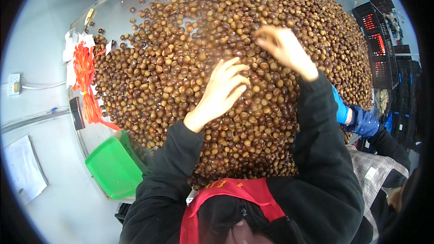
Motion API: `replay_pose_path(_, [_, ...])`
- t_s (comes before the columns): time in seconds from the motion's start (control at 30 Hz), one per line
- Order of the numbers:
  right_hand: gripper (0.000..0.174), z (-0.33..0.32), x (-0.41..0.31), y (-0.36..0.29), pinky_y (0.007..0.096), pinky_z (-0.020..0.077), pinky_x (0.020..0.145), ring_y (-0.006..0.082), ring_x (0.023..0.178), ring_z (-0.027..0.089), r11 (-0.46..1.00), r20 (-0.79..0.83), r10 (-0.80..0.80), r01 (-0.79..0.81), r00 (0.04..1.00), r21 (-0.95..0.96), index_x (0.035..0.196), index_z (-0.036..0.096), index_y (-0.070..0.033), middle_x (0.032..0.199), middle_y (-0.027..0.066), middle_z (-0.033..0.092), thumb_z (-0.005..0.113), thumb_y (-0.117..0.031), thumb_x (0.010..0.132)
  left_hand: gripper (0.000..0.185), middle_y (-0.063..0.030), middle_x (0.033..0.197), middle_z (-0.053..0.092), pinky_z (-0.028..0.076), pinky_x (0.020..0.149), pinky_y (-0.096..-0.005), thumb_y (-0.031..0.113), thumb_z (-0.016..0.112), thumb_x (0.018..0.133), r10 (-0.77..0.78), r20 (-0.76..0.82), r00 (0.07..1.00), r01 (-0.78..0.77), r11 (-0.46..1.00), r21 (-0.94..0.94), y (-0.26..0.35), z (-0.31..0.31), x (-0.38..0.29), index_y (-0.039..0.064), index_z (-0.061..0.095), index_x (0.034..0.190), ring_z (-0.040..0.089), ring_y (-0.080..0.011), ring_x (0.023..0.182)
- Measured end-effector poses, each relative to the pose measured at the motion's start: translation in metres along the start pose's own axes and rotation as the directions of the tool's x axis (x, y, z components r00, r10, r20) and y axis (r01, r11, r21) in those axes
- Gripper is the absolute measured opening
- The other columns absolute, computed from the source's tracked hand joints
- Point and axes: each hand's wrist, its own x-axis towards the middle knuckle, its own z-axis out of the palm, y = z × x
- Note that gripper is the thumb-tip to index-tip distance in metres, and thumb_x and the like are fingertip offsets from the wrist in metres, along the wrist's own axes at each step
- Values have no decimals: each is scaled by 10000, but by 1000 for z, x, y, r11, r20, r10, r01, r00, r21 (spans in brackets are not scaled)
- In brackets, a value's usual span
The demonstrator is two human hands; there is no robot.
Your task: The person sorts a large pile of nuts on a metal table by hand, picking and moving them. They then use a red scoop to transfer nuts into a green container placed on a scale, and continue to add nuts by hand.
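A wide heap of brown chestnuts (159, 74) covers most of the metal table (112, 17) before me. Over the middle of the heap is my left hand (225, 88), its fingers apart and curving to the right, with nothing visible in it. Farther forward and to the right, my right hand (279, 45) reaches over the nuts with bent fingers, thumb and fingertips parted and slightly blurred. No nut shows between them. Whether either hand touches the nuts beneath is hard to tell.
A green plastic tray (113, 167), a phone (77, 113) and a bundle of orange mesh net bags (84, 81) lie along the left edge. A knife (89, 17) lies at the far left corner. At right are a co-worker's gloved hand (340, 106) and black crates (376, 45).
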Motion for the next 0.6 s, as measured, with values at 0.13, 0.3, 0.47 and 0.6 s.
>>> replay_pose_path(0.13, [176,41,86,46,460,557,787,357,914,703,973,-221,-36,-15,975,-228,1109,692,-90,960,149,736,579,-152,989,108,-71,1483,547,158,1262,-581,154,630,984,-42,-43,998,42,999,-11,14,5,-20,114,687,1067,394,-308,1482])
replay_pose_path(0.3, [232,77,127,69,469,592,784,358,930,724,832,-7,76,-67,997,-550,1175,659,-42,999,177,736,585,-85,959,132,-76,1326,665,298,1226,-518,38,662,938,-30,-56,998,27,998,-62,17,2,-47,79,697,1059,510,-305,1399])
replay_pose_path(0.47, [208,77,135,69,479,598,822,374,958,724,813,106,180,-87,978,-575,1140,658,-16,1037,202,736,607,-118,966,129,-72,1217,720,350,1197,-506,28,662,936,-56,-72,996,43,984,-173,16,2,-66,68,710,1048,607,-295,1284])
replay_pose_path(0.6, [335,60,124,64,484,558,831,384,951,711,935,40,164,-142,986,-324,1110,644,-6,997,202,728,656,-323,1000,122,-85,1120,754,485,1066,-444,28,662,944,-147,-183,972,96,961,-259,18,-1,-72,44,740,1036,696,-268,1102])
